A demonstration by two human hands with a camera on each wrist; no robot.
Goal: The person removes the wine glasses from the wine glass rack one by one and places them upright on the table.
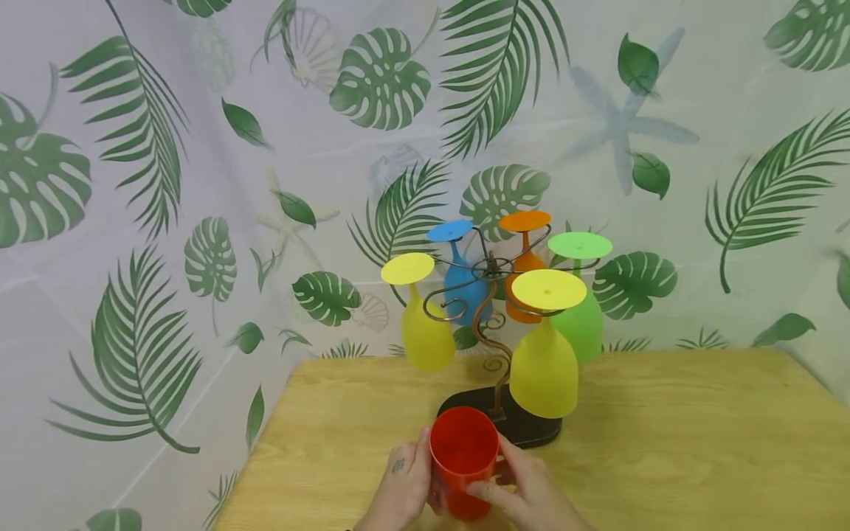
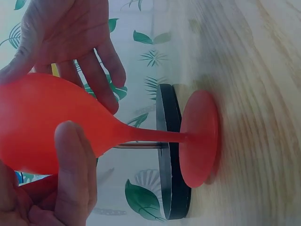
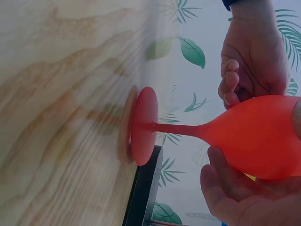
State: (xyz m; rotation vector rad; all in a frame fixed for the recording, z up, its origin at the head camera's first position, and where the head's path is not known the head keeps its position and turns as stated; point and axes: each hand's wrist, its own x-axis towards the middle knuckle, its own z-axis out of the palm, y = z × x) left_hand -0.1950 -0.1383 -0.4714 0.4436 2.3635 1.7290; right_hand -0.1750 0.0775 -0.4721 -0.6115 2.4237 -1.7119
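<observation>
While upright on the table (image 1: 664, 413), red goblet (image 1: 462, 461) — empty, left hand (image 1: 401, 487), right hand (image 1: 524, 490) both clasping it.

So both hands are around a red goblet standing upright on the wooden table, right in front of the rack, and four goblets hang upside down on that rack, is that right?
Nearly. The left hand and right hand do hold the red goblet upright on the wooden table before the rack, but the head view shows five goblets hanging upside down, not four: two yellow, one blue, one orange, one green.
</observation>
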